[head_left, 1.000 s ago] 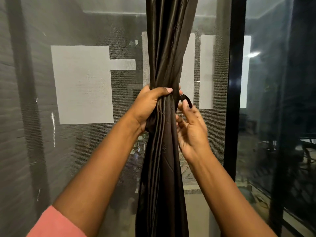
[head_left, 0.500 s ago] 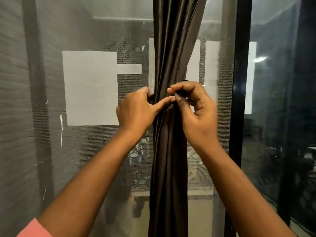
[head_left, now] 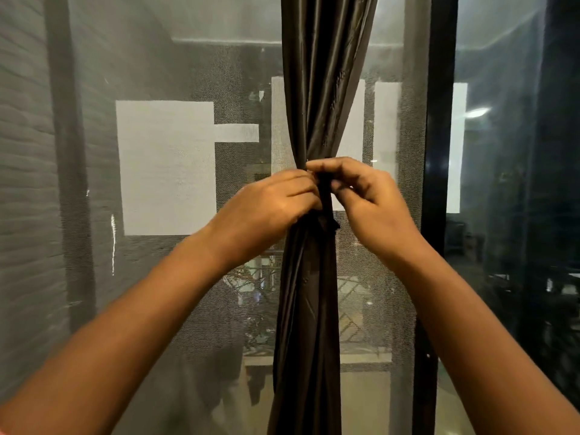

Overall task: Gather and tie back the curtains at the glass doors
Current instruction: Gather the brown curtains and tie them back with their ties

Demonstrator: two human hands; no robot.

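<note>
Curtain (head_left: 317, 89) fabric, a dark brown satin with a soft sheen, hangs as one gathered bundle down the middle of the view, in front of a mesh screen (head_left: 163, 73) and just left of the black door frame (head_left: 437, 120). Above the hands the folds fan out wider toward the top; at the hands they are cinched into a narrow neck, and below that they fall in long, close, vertical pleats to the bottom edge of the view. A dark tie-back band (head_left: 325, 196) runs down the front of the cinched neck, and a short dark end (head_left: 335, 223) sticks out to the right just under it.

Both hands meet at that neck. The left hand (head_left: 270, 205) comes in from the left with its fingers curled against the bundle, fingertips pressed to the band's left side. The right hand (head_left: 367, 196) arches over from the right, its forefinger and thumb curled in and pinching the top of the band. The band sits between the two sets of fingertips, which nearly touch across it. To the right of the frame is a glass pane (head_left: 502, 183) with dim reflections.
</note>
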